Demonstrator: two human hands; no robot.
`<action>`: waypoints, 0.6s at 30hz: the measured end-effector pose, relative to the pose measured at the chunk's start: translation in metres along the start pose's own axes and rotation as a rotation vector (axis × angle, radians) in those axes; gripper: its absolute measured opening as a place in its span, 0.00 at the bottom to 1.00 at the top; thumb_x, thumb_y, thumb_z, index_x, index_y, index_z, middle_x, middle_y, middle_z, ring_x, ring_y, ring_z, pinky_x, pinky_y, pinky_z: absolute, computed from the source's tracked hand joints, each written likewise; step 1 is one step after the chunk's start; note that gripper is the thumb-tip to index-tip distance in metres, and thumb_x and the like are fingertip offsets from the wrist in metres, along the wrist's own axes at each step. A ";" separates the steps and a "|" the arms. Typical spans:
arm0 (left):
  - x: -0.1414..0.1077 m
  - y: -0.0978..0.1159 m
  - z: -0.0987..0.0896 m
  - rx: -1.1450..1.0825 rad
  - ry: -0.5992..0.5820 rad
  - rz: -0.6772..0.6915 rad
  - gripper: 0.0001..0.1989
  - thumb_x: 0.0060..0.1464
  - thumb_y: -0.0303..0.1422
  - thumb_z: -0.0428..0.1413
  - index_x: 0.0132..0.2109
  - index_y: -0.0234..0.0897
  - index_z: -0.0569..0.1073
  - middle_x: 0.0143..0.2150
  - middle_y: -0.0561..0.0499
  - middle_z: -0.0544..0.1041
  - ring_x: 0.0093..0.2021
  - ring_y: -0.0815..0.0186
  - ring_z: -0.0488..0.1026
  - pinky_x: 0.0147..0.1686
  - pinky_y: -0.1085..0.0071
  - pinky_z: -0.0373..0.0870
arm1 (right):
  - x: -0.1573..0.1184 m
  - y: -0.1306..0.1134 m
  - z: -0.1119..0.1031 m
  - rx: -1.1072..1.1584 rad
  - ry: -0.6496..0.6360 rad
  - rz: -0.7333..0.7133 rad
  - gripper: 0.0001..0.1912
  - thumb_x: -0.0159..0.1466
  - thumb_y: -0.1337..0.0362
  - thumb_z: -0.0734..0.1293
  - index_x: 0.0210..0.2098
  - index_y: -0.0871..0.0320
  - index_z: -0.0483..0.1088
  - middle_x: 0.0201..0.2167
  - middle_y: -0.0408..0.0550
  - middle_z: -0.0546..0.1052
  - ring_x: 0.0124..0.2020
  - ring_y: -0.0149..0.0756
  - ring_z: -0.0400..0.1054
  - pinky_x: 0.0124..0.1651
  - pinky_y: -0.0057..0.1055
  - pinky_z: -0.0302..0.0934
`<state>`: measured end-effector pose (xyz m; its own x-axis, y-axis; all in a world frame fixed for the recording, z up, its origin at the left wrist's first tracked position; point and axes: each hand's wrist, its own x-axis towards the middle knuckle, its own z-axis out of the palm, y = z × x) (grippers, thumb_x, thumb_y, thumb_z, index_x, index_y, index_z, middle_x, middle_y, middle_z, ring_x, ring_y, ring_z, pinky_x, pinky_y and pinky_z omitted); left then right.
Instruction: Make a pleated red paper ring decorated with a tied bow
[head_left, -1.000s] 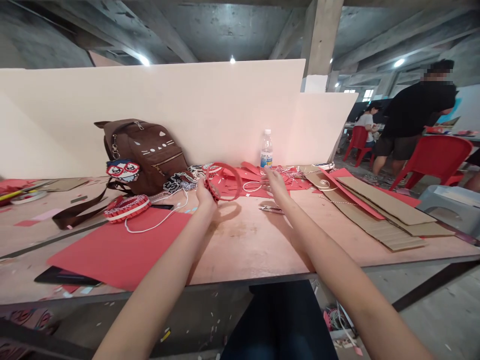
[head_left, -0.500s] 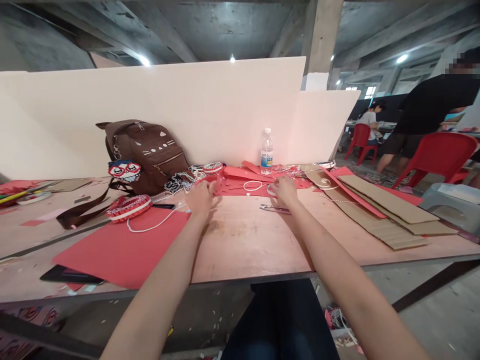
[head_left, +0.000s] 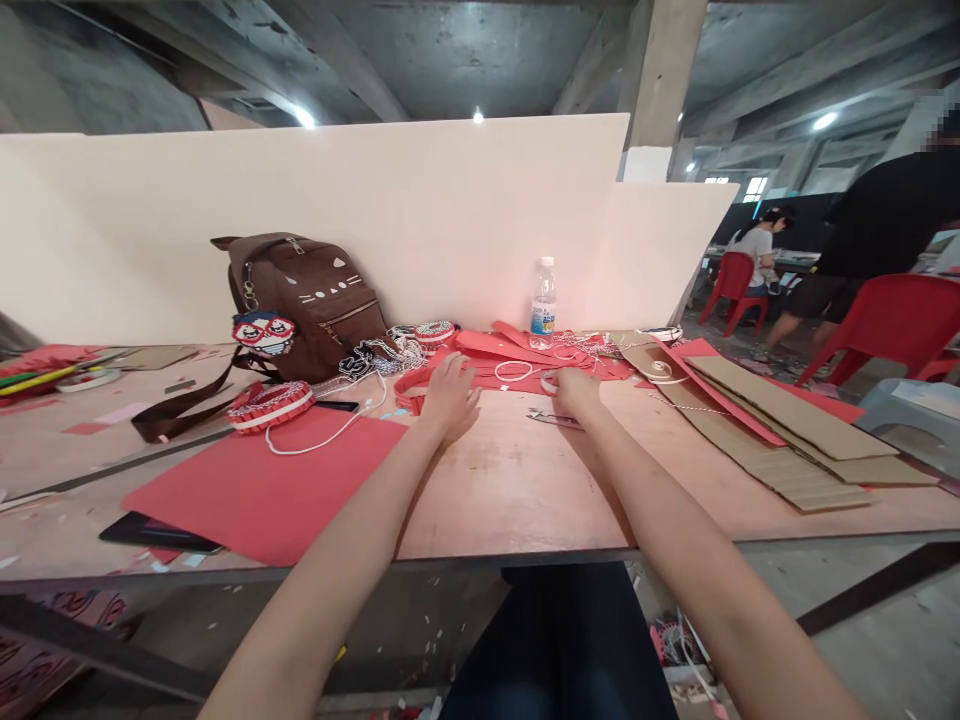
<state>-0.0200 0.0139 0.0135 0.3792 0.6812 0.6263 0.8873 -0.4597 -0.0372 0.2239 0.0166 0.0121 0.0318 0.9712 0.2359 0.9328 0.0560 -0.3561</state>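
My left hand [head_left: 450, 400] is over the table with its fingers spread and nothing in them, just right of a red paper ring [head_left: 409, 392]. To the right, my right hand [head_left: 576, 392] has its fingers closed on a small white roll [head_left: 550, 382] that looks like tape. Between and behind both hands lie red paper strips [head_left: 487, 372] and a loop of white cord [head_left: 514, 370]. Small scissors [head_left: 553, 418] rest on the wood below my right hand. A round red-and-white woven piece [head_left: 270, 407] sits on a red sheet [head_left: 277, 490].
A brown backpack [head_left: 307, 305] leans on the white partition [head_left: 375, 200]. A water bottle [head_left: 543, 305] stands behind the strips. Cardboard pieces [head_left: 795, 410] lie at the right, a dark phone [head_left: 150, 533] under the red sheet's left corner. People and red chairs are beyond.
My left hand has let go of the red paper ring, opened and moved right. The ring now lies on the table. My right hand keeps the roll, and the view has shifted slightly.
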 end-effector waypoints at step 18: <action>0.011 0.026 -0.012 -0.447 0.352 0.100 0.46 0.52 0.50 0.58 0.68 0.42 0.43 0.66 0.34 0.52 0.68 0.48 0.50 0.62 0.48 0.55 | -0.023 -0.059 -0.024 1.484 -0.318 -0.263 0.17 0.47 0.55 0.77 0.32 0.56 0.73 0.30 0.44 0.75 0.33 0.35 0.71 0.43 0.37 0.67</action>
<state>0.0041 0.0023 0.0284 0.2770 0.4264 0.8611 0.6258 -0.7601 0.1751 0.1768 -0.0143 0.0494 -0.3258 0.8944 0.3064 -0.2917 0.2132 -0.9324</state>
